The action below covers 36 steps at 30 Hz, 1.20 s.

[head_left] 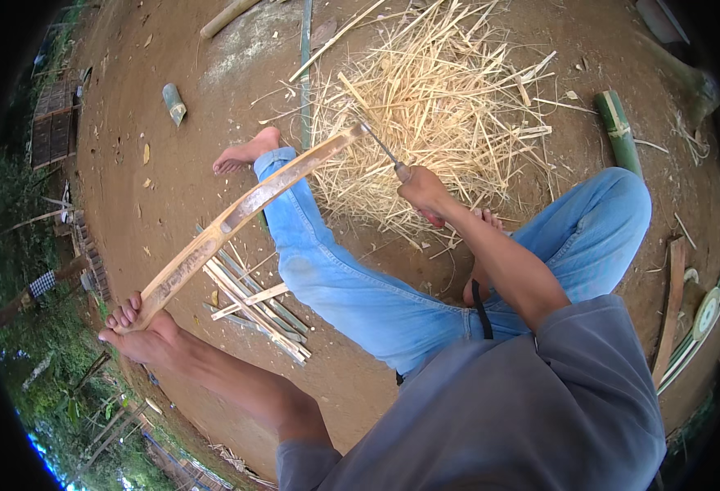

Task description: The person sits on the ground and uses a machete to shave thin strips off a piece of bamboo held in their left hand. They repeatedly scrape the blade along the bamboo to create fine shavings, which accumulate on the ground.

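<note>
left fingers curled tight round the near end of a long split bamboo strip, which angles up and away to the right! right fingers wrapped firmly round the knife handle, blade reaching the strip's far end, contact hard to call! pale shavings heap just beyond those right fingers; thin slats lie to the left fingers' right!

An outdoor work yard on bare brown earth.
Green foliage fills the lower left of the frame; a heap of pale shavings lies at upper centre, split strips left of centre, and a cut length of green bamboo at upper right, marking it as a place for working bamboo.
</note>
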Each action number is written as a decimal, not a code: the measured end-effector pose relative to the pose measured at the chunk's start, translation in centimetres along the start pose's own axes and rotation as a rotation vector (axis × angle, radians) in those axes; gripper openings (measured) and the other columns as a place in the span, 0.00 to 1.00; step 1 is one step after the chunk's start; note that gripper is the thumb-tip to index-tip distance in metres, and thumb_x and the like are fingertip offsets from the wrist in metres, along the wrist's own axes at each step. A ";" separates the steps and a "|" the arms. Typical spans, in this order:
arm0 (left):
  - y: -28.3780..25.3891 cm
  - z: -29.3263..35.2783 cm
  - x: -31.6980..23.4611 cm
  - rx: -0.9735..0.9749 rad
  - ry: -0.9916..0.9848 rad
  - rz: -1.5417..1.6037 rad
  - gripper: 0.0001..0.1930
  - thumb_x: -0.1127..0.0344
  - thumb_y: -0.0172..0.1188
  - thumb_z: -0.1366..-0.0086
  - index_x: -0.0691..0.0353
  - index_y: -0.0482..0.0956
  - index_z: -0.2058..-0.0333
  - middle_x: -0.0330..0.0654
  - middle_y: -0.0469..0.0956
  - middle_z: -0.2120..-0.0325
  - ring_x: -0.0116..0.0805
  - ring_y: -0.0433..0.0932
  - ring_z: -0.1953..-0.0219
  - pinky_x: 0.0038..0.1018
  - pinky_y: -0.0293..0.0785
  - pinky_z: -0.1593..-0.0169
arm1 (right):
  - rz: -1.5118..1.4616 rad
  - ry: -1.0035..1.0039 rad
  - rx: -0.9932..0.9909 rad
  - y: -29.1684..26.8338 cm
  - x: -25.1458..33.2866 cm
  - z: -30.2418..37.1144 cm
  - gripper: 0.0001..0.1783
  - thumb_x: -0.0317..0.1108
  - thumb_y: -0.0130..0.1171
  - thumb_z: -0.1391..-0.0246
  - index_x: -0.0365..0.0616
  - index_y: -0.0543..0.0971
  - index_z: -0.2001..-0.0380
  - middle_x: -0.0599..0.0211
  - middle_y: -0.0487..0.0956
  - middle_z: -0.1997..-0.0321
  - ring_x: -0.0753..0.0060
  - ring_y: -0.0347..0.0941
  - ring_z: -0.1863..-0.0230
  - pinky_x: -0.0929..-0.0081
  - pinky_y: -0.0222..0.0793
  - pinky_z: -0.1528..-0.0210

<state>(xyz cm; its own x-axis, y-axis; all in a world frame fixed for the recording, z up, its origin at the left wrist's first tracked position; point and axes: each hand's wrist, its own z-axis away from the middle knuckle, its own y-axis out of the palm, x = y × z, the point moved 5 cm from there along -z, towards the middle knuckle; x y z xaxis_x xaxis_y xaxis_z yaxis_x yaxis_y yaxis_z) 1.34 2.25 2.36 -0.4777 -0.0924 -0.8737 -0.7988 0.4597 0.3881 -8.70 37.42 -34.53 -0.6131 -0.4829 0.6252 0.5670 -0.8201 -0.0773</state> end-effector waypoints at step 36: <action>0.6 -4.0 2.4 -0.010 0.119 -0.090 0.23 0.53 0.33 0.24 0.51 0.54 0.81 0.32 0.51 0.88 0.26 0.48 0.88 0.25 0.52 0.81 | 0.352 -0.158 -0.181 -1.8 -2.5 -7.2 0.13 0.38 0.51 0.39 0.36 0.75 0.63 0.44 0.79 0.70 0.43 0.78 0.66 0.52 0.71 0.62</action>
<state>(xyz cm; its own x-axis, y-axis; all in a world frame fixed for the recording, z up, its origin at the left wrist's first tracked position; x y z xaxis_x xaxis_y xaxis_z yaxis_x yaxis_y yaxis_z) -1.73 -1.29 1.68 -0.4433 -0.2373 -0.8644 -0.8439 0.4356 0.3132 -12.15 37.87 -41.51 -0.2994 -0.7018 0.6464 0.6127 -0.6608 -0.4336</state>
